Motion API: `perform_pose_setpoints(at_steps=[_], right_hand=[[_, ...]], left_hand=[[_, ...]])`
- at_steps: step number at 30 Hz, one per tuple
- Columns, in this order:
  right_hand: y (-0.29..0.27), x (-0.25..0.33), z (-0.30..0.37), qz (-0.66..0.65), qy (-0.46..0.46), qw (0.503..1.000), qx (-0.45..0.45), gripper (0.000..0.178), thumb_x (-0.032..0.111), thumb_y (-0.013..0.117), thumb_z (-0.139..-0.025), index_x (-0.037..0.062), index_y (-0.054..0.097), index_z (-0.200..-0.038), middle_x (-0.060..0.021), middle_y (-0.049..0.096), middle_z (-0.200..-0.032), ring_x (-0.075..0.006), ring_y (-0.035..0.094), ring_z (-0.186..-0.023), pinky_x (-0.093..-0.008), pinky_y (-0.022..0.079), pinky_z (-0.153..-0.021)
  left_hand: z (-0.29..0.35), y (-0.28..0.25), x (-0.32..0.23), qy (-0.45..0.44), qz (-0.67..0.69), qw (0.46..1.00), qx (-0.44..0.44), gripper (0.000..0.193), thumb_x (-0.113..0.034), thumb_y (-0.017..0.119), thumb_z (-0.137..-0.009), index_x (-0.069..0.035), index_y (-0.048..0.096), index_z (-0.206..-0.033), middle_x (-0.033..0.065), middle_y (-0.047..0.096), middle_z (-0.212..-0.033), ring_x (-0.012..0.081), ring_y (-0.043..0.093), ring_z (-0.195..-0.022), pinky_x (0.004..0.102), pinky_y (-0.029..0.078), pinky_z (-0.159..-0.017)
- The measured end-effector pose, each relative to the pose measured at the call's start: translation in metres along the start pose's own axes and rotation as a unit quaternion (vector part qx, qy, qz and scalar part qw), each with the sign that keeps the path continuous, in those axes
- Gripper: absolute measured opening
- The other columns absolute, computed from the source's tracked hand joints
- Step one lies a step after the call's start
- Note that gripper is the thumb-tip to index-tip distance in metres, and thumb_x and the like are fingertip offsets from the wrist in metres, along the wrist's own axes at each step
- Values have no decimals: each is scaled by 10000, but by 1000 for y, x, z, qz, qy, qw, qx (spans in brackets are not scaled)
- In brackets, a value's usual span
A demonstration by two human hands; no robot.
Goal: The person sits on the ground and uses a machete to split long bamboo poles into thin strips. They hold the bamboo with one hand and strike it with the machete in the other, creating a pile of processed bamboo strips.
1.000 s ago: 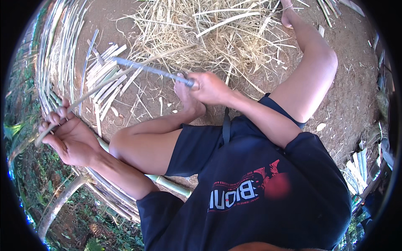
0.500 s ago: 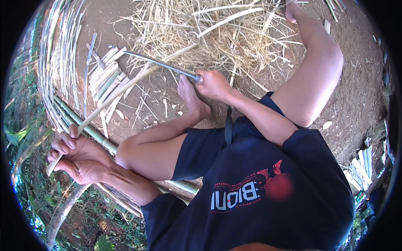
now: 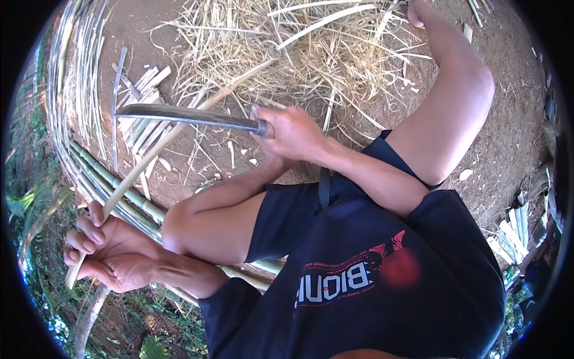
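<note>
My left hand (image 3: 122,254), at the left, is closed around the near end of a long pale bamboo strip (image 3: 140,167). The strip slants up and away to the right, its far end over a heap of shavings. My right hand (image 3: 293,133) grips the handle of a machete (image 3: 185,113), above my bent leg. Its dark, slightly curved blade points left and crosses over the strip; whether they touch I cannot tell. Most of the handle is hidden in my fist.
A heap of straw-coloured shavings (image 3: 293,54) covers the ground ahead. Short split bamboo pieces (image 3: 146,128) lie left of it. Long thin strips (image 3: 81,78) and green bamboo poles (image 3: 107,176) lie along the left. More pale pieces (image 3: 513,233) lie at the right.
The machete has come nearer to me and rolled, so its blade now shows broad and lies more level. My right hand has shifted nearer and left; my left hand is slightly lower with the strip.
</note>
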State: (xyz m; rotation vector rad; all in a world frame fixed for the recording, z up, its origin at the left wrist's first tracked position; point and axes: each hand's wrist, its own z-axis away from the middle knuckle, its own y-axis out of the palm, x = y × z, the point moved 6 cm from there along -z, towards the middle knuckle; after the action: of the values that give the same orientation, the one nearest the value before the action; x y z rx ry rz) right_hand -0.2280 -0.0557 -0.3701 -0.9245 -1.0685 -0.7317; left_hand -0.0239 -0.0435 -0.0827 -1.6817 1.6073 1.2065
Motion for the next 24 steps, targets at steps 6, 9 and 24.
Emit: perform_pose_setpoints(at_steps=[6, 9, 24], right_hand=[[-1, -46, -22, 5, 139, 990, 7, 144, 140, 591, -835, 26, 645, -904, -178, 669, -689, -293, 669, -582, -406, 555, -578], [3, -17, -5, 27, -4, 1000, 5, 204, 148, 551, -858, -1, 631, -970, -160, 640, -648, -304, 632, -534, -446, 505, -545], [-14, -196, -13, 113, 254, 960, -26, 197, 114, 549, -827, -18, 646, -937, -212, 666, -738, -321, 670, -636, -425, 537, -631]], left_hand=[[-8, -9, 3, -13, 0, 1000, 10, 190, -291, 560, -957, -102, 578, -960, 13, 483, -793, 165, 470, -769, 379, 349, -828], [-3, -11, 3, -4, 5, 1000, -12, 191, -292, 557, -957, -103, 584, -941, 11, 480, -790, 165, 445, -753, 376, 341, -829], [-15, -28, 6, -8, 49, 999, -6, 355, -412, 492, -974, -77, 613, -977, 22, 462, -818, 190, 437, -796, 398, 340, -833]])
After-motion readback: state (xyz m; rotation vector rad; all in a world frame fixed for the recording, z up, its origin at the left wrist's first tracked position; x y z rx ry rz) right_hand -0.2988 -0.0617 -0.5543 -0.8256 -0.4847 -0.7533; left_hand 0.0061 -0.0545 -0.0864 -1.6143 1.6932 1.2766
